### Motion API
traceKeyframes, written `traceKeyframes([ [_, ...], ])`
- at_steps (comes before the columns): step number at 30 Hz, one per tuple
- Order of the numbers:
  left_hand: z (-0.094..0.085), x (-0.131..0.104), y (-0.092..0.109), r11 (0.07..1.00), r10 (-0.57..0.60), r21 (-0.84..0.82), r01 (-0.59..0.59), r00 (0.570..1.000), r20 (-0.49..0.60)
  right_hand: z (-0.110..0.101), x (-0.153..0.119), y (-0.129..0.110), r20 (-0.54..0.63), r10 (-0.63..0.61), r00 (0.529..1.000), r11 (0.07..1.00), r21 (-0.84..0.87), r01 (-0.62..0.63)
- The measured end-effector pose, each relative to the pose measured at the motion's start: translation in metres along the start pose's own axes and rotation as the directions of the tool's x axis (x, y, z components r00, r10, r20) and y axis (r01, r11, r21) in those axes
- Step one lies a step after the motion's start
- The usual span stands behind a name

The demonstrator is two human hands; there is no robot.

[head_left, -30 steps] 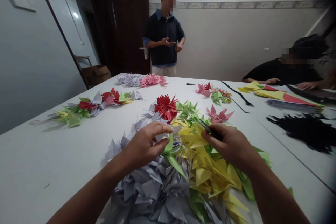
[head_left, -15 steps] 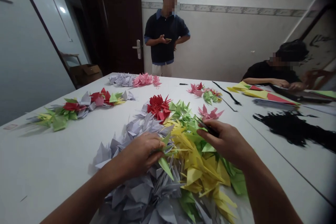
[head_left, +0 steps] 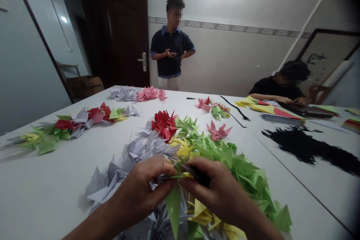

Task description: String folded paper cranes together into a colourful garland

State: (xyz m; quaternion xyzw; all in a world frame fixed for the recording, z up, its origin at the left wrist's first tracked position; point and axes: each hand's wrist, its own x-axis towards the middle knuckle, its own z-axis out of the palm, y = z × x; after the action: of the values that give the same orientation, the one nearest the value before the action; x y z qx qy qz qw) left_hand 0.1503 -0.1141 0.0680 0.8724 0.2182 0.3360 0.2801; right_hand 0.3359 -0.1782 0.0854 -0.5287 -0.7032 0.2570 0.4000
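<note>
My left hand (head_left: 149, 182) pinches a green folded-paper crane (head_left: 173, 208), one long point of which hangs below my fingers. Close against it, my right hand (head_left: 215, 185) is closed around a slim dark pointed tool (head_left: 200, 176). The tool's tip reaches the paper between both hands; its exact kind is hard to make out. Under my hands spreads a heap of folded cranes: pale lilac ones (head_left: 146, 144) on the left, yellow ones (head_left: 181, 146) in the middle, green ones (head_left: 236, 165) on the right and a red cluster (head_left: 164, 123) at the far end.
More mixed cranes (head_left: 95, 116) lie on the white table (head_left: 50, 187) at left, with pink ones (head_left: 147, 93) farther back. Black cords (head_left: 303, 142) and stacked coloured paper (head_left: 277, 112) are at right. One person (head_left: 173, 48) stands behind the table; another (head_left: 270, 88) sits at right.
My right hand has come left and down with the dark tool, bringing it to the green crane in my left hand. The view has tilted up and shifted slightly right.
</note>
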Motion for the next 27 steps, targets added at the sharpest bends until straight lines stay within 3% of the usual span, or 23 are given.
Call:
traceKeyframes([
  [4, 0.002, -0.001, 0.003, 0.999, -0.041, 0.008, 0.041, 0.999, 0.018, 0.001, -0.003, -0.001, 0.045, -0.054, 0.998, 0.993, 0.108, 0.048],
  [9, 0.004, -0.003, 0.006, 1.0, -0.016, 0.002, 0.016, 1.0, -0.019, 0.001, -0.006, 0.002, -0.061, -0.142, 0.988, 0.99, -0.034, 0.14],
  [12, 0.0, -0.004, 0.005, 0.999, 0.024, 0.044, -0.018, 0.989, -0.144, -0.018, -0.004, 0.018, -0.239, -0.056, 0.969, 0.984, -0.18, 0.012],
  [16, -0.011, -0.002, 0.003, 0.993, 0.058, 0.118, -0.031, 0.971, -0.231, -0.054, 0.005, 0.051, -0.436, 0.099, 0.894, 0.903, -0.338, -0.265],
  [19, -0.018, -0.001, 0.003, 0.986, 0.072, 0.164, -0.029, 0.962, -0.262, -0.071, 0.013, 0.072, -0.462, 0.177, 0.869, 0.828, -0.407, -0.385],
  [24, -0.028, -0.004, 0.006, 0.977, 0.098, 0.211, -0.032, 0.946, -0.308, -0.081, 0.015, 0.091, -0.423, 0.289, 0.859, 0.719, -0.497, -0.486],
  [27, -0.032, -0.006, 0.008, 0.976, 0.059, 0.216, 0.0, 0.962, -0.265, -0.089, 0.012, 0.097, -0.388, 0.364, 0.847, 0.646, -0.549, -0.529],
])
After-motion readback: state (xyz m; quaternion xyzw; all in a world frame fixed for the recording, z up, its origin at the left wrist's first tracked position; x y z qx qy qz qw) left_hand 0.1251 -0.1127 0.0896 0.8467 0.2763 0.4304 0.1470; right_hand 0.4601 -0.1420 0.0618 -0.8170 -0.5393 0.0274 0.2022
